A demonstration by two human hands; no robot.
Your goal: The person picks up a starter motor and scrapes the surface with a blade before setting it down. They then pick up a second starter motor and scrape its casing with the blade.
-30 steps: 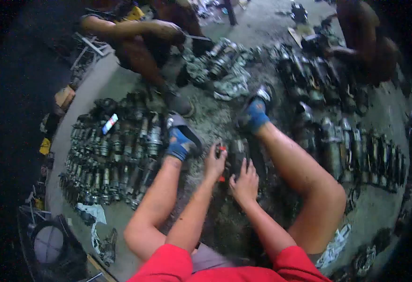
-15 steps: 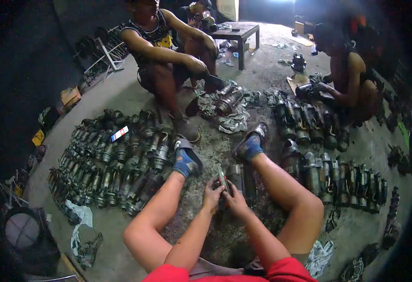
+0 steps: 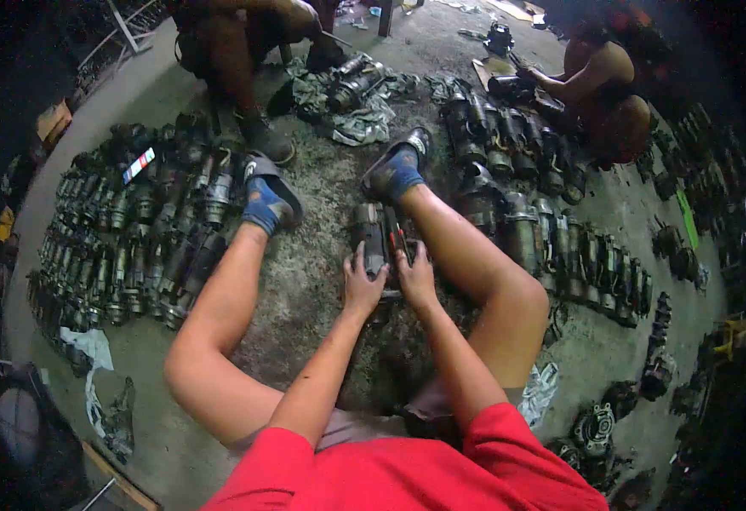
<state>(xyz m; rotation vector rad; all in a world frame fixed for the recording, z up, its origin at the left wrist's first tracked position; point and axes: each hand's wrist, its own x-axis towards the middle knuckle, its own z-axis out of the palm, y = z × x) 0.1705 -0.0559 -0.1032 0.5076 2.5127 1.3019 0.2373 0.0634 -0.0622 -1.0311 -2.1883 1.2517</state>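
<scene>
On the floor between my feet lies a dark, greasy cylindrical motor (image 3: 372,232), which looks like a starter motor. My left hand (image 3: 364,281) is closed around its near end, thumb and fingers on the casing. Just right of the casing is a slim red-and-dark hand tool (image 3: 400,233); its exact kind is too small to make out. My right hand (image 3: 415,272) has its fingers bent about the tool's near end, close beside the motor. The fingers partly hide both things.
Rows of similar motors (image 3: 126,230) fill the floor at left, with a phone-like white, red and blue object (image 3: 139,166) on top. More motors (image 3: 577,255) stand at right. Two people crouch ahead, near a motor on rags (image 3: 364,119). A rag (image 3: 540,392) lies by my right knee.
My view has tipped downward. My hands, together on the tool before, have come apart: the left has gone to the motor, and the right has the tool along the motor's right side.
</scene>
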